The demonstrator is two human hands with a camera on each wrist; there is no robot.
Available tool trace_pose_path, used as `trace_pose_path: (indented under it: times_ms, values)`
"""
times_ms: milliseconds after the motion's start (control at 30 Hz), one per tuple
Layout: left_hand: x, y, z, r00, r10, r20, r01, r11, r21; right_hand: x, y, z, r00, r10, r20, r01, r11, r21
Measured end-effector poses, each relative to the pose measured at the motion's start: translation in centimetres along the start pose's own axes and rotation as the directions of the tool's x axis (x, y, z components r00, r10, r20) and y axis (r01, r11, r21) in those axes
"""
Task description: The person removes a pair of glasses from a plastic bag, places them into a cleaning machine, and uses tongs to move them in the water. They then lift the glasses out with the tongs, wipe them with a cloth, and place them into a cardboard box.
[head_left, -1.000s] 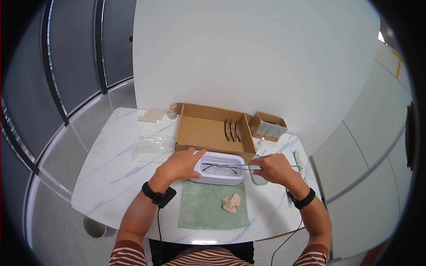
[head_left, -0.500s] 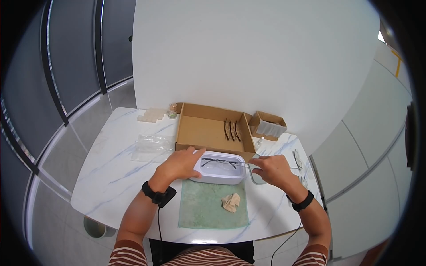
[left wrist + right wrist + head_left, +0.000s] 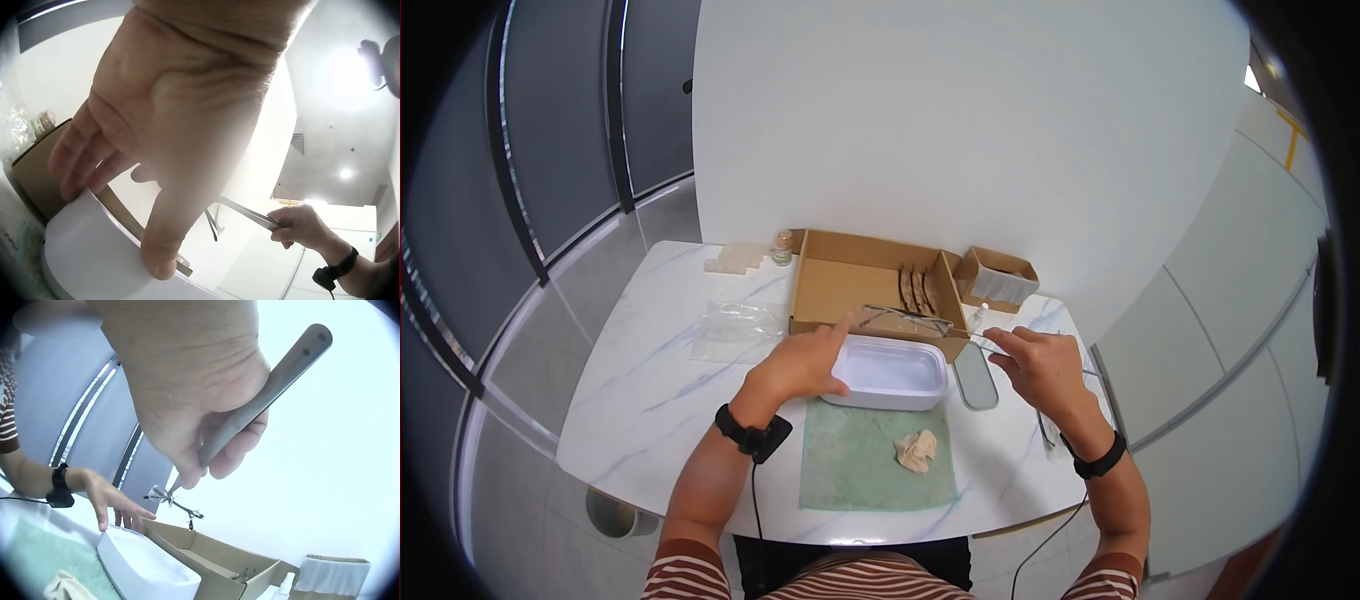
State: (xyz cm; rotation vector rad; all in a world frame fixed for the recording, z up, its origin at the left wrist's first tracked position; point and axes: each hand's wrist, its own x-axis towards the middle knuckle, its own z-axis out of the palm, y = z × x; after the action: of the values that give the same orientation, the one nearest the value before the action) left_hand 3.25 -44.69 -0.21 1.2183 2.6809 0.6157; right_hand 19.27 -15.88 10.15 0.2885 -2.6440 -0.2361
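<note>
In the head view my right hand (image 3: 1045, 370) pinches long metal tweezers (image 3: 269, 387). Their tips hold a pair of glasses (image 3: 905, 320), which hangs in the air past the far rim of a white ultrasonic cleaner (image 3: 880, 400) and overlaps the cardboard box's front wall. The right wrist view shows the glasses (image 3: 181, 506) above and behind the cleaner. My left hand (image 3: 800, 360) grips the cleaner's left end, thumb at the near side and fingers toward the far rim. Inside, its oblong basin holds no glasses.
A cardboard box (image 3: 840, 285) with several dark slim frames stands behind. An oval lid (image 3: 977, 380), a small spray bottle (image 3: 978, 316) and a smaller box (image 3: 1000, 290) are at right. A crumpled beige cloth (image 3: 916, 452) lies on a green mat (image 3: 840, 470). Clear bags (image 3: 745, 330) lie left.
My right hand has lifted the glasses with the tweezers out of the cleaner's basin, up and away toward the cardboard box. My left hand stays at the cleaner's end.
</note>
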Motion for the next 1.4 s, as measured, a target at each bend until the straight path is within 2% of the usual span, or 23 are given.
trace_pose_path:
  times_ms: [100, 200, 300, 533, 633, 667, 733, 767, 800, 867, 1067, 1167, 1400]
  values:
    - [0.1, -0.6, 0.6, 0.999, 0.028, -0.031, -0.028, 1.0, -0.003, -0.5, -0.2, 0.1, 1.0, 0.022, -0.016, -0.022, 1.0, -0.007]
    - [0.2, -0.7, 0.7, 0.996, 0.055, -0.064, -0.055, 0.999, 0.002, -1.5, 0.0, 1.9, 0.998, -0.064, -0.028, 0.065, 0.998, 0.021]
    - [0.2, -1.0, 0.9, 0.995, 0.061, -0.075, -0.061, 0.998, 0.006, -2.2, -0.3, 3.0, 0.996, -0.062, 0.069, 0.06, 0.998, 0.031]
    - [0.6, -2.9, 0.8, 0.993, 0.104, -0.055, -0.105, 0.994, -0.015, -1.7, -0.8, -0.2, 1.0, -0.026, 0.011, 0.026, 1.0, 0.004]
    - [-1.1, -1.3, -3.1, 0.997, 0.035, -0.069, -0.041, 0.994, -0.101, -2.2, -1.9, -2.0, 0.999, -0.033, 0.006, 0.033, 0.999, 0.029]
    - [-1.1, -1.6, -3.1, 0.998, 0.028, -0.064, -0.035, 0.994, -0.106, -2.6, -2.2, -2.1, 0.999, -0.036, 0.013, 0.036, 0.999, 0.034]
    - [-1.0, -2.4, -3.0, 0.975, -0.058, -0.214, 0.034, 0.993, -0.112, -3.6, -3.0, -2.3, 0.997, -0.067, 0.045, 0.063, 0.995, 0.076]
    - [-1.0, -2.6, -3.0, 0.965, -0.036, -0.26, 0.009, 0.995, -0.104, -4.1, -3.3, -2.1, 0.995, -0.081, 0.063, 0.075, 0.992, 0.099]
    - [-1.0, -2.6, -3.0, 0.965, -0.036, -0.259, 0.01, 0.995, -0.103, -4.6, -3.7, -1.9, 0.995, -0.081, 0.063, 0.074, 0.992, 0.101]
    - [-0.9, -2.2, -3.0, 0.979, -0.042, -0.199, 0.024, 0.996, -0.091, -5.5, -4.6, -1.0, 0.982, -0.094, 0.161, 0.072, 0.987, 0.142]
    - [-0.3, -1.5, -2.7, 0.991, -0.032, -0.128, 0.024, 0.998, -0.061, -6.7, -5.0, 2.7, 0.964, -0.141, 0.224, 0.107, 0.982, 0.154]
    - [-0.2, -1.7, -2.1, 0.985, 0.008, -0.171, -0.024, 0.995, -0.094, -7.1, -5.3, 3.8, 0.955, -0.144, 0.259, 0.113, 0.985, 0.13]
    - [0.0, -1.5, -1.9, 0.99, -0.012, -0.139, 0.0, 0.996, -0.084, -7.3, -4.8, 3.7, 0.94, -0.118, 0.319, 0.079, 0.988, 0.131]
